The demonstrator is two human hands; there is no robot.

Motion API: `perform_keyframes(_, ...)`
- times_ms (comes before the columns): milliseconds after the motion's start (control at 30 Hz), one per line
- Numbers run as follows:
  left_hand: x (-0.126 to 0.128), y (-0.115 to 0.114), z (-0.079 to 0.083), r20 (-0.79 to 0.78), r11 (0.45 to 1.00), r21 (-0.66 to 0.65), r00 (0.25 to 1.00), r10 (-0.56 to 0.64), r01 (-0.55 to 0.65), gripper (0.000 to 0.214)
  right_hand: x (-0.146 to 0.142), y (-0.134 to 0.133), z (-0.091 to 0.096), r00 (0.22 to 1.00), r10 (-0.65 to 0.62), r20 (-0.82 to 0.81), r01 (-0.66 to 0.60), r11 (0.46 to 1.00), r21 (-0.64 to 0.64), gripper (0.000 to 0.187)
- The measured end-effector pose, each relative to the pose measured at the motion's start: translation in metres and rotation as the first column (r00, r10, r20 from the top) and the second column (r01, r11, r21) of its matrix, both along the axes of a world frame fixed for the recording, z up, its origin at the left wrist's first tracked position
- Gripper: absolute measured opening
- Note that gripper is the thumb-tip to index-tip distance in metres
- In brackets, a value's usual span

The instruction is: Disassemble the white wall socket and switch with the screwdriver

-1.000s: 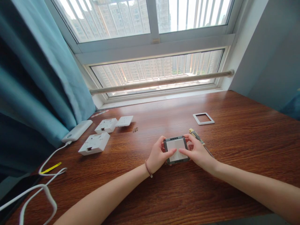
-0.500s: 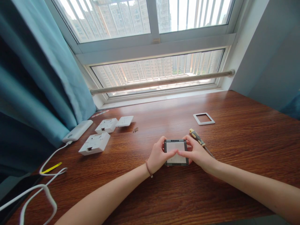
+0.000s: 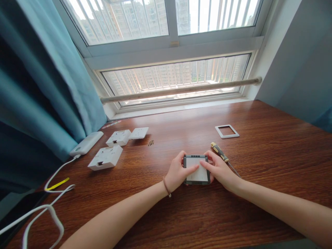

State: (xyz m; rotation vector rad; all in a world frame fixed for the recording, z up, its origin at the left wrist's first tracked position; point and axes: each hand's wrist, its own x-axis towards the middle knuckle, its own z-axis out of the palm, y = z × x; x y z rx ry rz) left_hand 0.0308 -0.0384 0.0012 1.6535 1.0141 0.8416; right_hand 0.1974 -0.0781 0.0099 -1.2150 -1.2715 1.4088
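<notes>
Between my two hands is a wall switch module (image 3: pixel 196 175) with a white face and a dark grey frame. My left hand (image 3: pixel 178 169) grips its left side, the thumb lying on the white face. On the opposite side my right hand (image 3: pixel 220 169) holds the edge, its thumb also pressed on the face near the upper middle. The fingers beneath the module are mostly hidden. Just beyond my right hand lies a screwdriver (image 3: pixel 220 152) with a yellow and grey handle, its shaft running toward my wrist. A white square frame (image 3: pixel 235 135) rests farther back.
On the left stand two white mounting boxes (image 3: pixel 105 158), with a white plate (image 3: pixel 139 133) beside the rear one. Several small screws (image 3: pixel 150 142) lie near it. A white power bank (image 3: pixel 86 143) with a white cable (image 3: pixel 59 169) and a yellow strip (image 3: pixel 58 183) are at the far left.
My right thumb has shifted up on the module's white face, and the thumbs sit slightly differently. Both hands still hold the module; the whole view has moved a little.
</notes>
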Motion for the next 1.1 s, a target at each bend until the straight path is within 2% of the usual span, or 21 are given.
perform_keyframes(200,0.0,0.002,-0.004,0.0,1.0,-0.005,1.0,0.009,-0.009,0.037,-0.001,0.002,-0.001,1.0,-0.023,0.007,0.023,1.0,-0.011,0.023)
perform_keyframes(333,0.0,0.003,-0.004,0.096,0.99,-0.133,0.995,-0.03,0.043,0.039,0.004,0.006,0.0,0.997,-0.076,0.028,0.077,0.997,-0.019,0.028)
perform_keyframes(467,-0.001,0.005,0.0,0.273,0.947,-0.265,0.956,-0.106,0.181,0.068,0.012,0.014,0.0,0.986,-0.139,0.094,0.137,0.99,0.027,0.033)
perform_keyframes(567,-0.002,0.007,0.002,0.371,0.934,-0.245,0.915,-0.158,0.26,0.088,0.016,0.019,0.002,0.975,-0.15,0.164,0.136,0.986,0.092,0.04)
perform_keyframes(633,-0.003,0.008,0.003,0.378,0.93,-0.237,0.909,-0.177,0.28,0.088,0.017,0.02,0.003,0.974,-0.138,0.181,0.117,0.986,0.119,0.042)
perform_keyframes(767,-0.005,0.009,0.005,0.223,0.951,-0.226,0.961,-0.16,0.211,0.081,0.018,0.02,0.003,0.968,-0.104,0.227,0.068,0.985,0.16,0.042)
perform_keyframes(867,-0.006,0.009,0.008,0.061,0.983,-0.116,0.988,-0.139,0.146,0.078,0.019,0.021,0.001,0.955,-0.113,0.275,0.061,0.98,0.19,0.039)
perform_keyframes(967,-0.007,0.01,0.008,-0.076,0.992,-0.033,0.99,-0.12,0.118,0.081,0.02,0.022,-0.002,0.939,-0.137,0.317,0.069,0.973,0.218,0.036)
perform_keyframes(1100,-0.009,0.012,0.002,-0.175,0.994,0.048,0.981,-0.088,0.098,0.085,0.02,0.022,-0.003,0.914,-0.174,0.365,0.085,0.965,0.248,0.034)
